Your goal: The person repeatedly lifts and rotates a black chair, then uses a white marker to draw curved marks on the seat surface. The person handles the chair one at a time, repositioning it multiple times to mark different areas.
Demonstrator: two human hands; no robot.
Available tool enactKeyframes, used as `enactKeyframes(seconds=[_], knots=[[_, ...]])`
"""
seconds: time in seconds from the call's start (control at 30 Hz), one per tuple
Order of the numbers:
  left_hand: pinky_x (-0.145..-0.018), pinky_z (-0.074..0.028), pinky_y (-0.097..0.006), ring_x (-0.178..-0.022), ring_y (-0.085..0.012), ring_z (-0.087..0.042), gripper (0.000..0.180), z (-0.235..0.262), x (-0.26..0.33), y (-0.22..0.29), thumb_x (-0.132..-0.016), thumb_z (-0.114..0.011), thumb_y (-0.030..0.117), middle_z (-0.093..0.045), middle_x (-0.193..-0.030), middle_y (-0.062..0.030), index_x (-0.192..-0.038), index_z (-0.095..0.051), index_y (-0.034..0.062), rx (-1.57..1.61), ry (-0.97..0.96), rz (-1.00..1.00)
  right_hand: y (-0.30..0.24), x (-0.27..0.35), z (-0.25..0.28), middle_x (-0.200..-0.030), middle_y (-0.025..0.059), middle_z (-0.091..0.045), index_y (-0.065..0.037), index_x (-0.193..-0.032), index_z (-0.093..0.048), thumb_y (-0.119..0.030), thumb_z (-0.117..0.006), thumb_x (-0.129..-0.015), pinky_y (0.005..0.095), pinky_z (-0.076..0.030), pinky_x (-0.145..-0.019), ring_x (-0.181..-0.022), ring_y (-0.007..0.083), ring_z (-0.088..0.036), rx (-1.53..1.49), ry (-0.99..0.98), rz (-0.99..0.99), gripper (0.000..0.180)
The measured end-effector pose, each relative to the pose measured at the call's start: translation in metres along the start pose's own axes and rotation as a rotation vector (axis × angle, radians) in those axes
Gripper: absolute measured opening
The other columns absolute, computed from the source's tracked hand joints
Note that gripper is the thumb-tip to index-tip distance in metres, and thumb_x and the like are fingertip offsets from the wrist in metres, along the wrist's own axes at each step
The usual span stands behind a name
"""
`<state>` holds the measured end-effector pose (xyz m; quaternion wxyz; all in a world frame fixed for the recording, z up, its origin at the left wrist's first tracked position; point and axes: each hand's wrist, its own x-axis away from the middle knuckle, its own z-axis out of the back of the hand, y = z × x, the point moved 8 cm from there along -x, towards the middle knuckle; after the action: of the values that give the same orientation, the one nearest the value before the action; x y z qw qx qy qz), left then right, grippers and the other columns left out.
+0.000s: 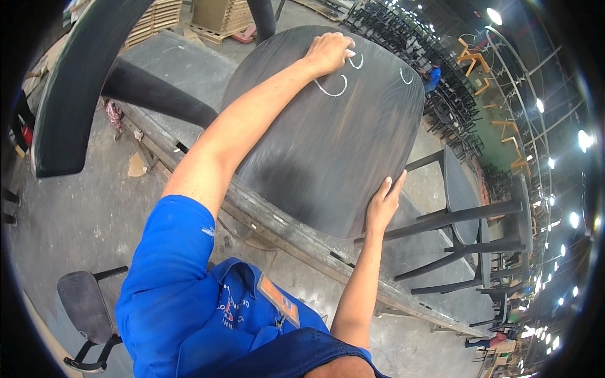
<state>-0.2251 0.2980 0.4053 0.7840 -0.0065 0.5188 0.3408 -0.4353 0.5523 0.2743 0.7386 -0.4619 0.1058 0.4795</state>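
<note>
blue sleeve point(170, 252) nearest; left hand point(328, 53) chalks dark seat point(328, 145).

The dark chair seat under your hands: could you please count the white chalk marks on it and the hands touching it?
White chalk marks on the dark chair seat: 3
Hands touching it: 2, left hand and right hand
Total: 5
</note>
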Motion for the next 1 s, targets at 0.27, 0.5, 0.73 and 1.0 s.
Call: enactKeyframes(seconds=[0.27, 0.5, 0.73, 1.0], knots=[[-0.081, -0.044, -0.045, -0.096, -0.0400, -0.056, 0.017, 0.051, 0.113, -0.002, -0.096, -0.047, 0.017, -0.061, -0.096, -0.0195, -0.103, -0.053, 0.0032, 0.121, -0.056, 0.114, 0.009, -0.022, -0.010, -0.128, 0.0274, -0.052, -0.008, -0.143, -0.034, -0.029, -0.040, -0.099, 0.0444, -0.043, -0.094, -0.117, 0.0424, -0.051, -0.055, 0.004, -0.005, 0.049], [-0.104, -0.036, -0.048, -0.123, -0.0348, -0.048, 0.010, 0.084, 0.246, 0.020, -0.092, -0.052, 0.008, -0.057, -0.124, -0.0165, -0.101, -0.051, 0.0030, -0.009, -0.001, 0.031, 0.022, -0.037, -0.017, -0.131, 0.0254, -0.051, 0.000, -0.137, -0.042, -0.025, -0.040, -0.099, 0.0396, -0.039, -0.099, -0.122, 0.0377, -0.049, -0.202, 0.007, -0.006, 0.045], [-0.112, -0.024, -0.053, -0.137, -0.0272, -0.034, 0.013, 0.063, 0.307, 0.076, -0.088, -0.058, 0.011, -0.046, -0.140, -0.0104, -0.100, -0.054, 0.0078, 0.020, -0.155, -0.239, 0.038, -0.052, -0.029, -0.128, 0.0246, -0.054, 0.004, -0.133, -0.045, -0.022, -0.037, -0.100, 0.0367, -0.039, -0.099, -0.119, 0.0341, -0.053, -0.292, -0.013, -0.009, 0.043], [-0.111, -0.026, -0.049, -0.134, -0.0283, -0.039, 0.009, 0.104, 0.311, 0.032, -0.093, -0.051, 0.011, -0.053, -0.134, -0.0112, -0.100, -0.055, 0.0073, -0.026, 0.064, -0.020, 0.038, -0.049, -0.031, -0.124, 0.0220, -0.058, 0.008, -0.129, -0.049, -0.021, -0.040, -0.099, 0.0334, -0.040, -0.098, -0.114, 0.0261, -0.056, -0.423, -0.050, -0.114, 0.042]])
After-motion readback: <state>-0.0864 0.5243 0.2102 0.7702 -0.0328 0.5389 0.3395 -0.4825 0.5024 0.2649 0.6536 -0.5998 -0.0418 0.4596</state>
